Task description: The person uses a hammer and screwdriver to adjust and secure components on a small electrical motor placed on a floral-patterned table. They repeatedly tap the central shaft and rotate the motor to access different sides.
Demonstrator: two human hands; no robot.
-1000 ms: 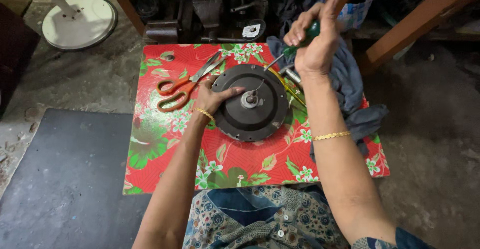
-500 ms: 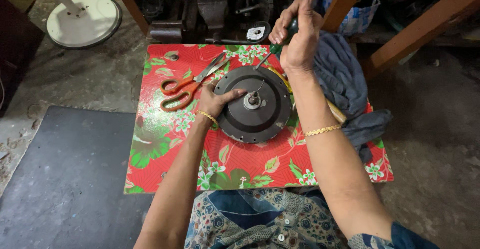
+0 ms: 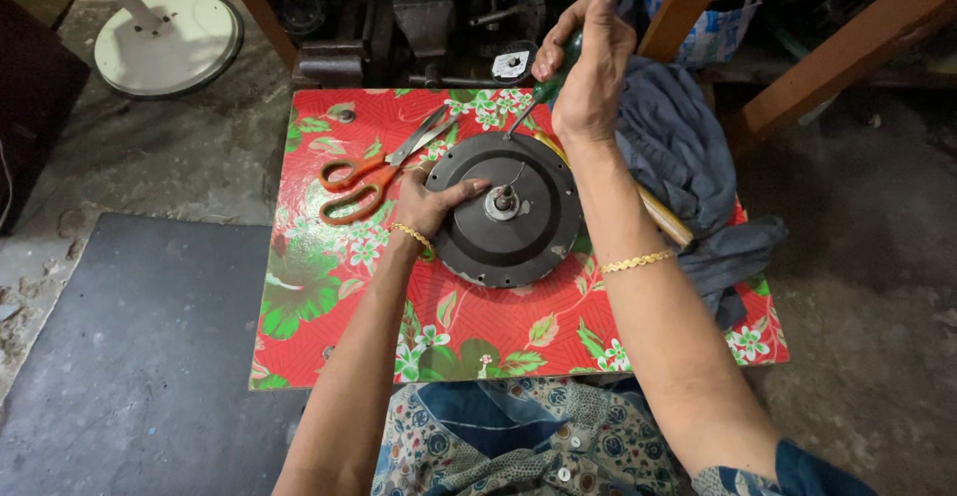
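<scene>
A round dark grey motor housing [image 3: 518, 247] with a metal shaft at its centre lies on a low table covered in red flowered cloth [image 3: 339, 307]. My left hand [image 3: 431, 202] rests flat on the housing's left edge, holding it down. My right hand [image 3: 588, 67] is raised above the housing's far rim and grips a green-handled screwdriver [image 3: 543, 85], its thin blade angled down to the housing's top edge.
Orange-handled scissors [image 3: 374, 172] lie on the cloth left of the housing. A grey-blue cloth [image 3: 688, 157] is heaped on the table's right side over a wooden handle [image 3: 663, 219]. A white round fan base [image 3: 164, 42], a metal vice [image 3: 424, 2] and wooden legs stand behind.
My right hand with the screwdriver has stayed at the housing's far rim, shifting slightly. The left hand has kept its hold on the housing's left edge.
</scene>
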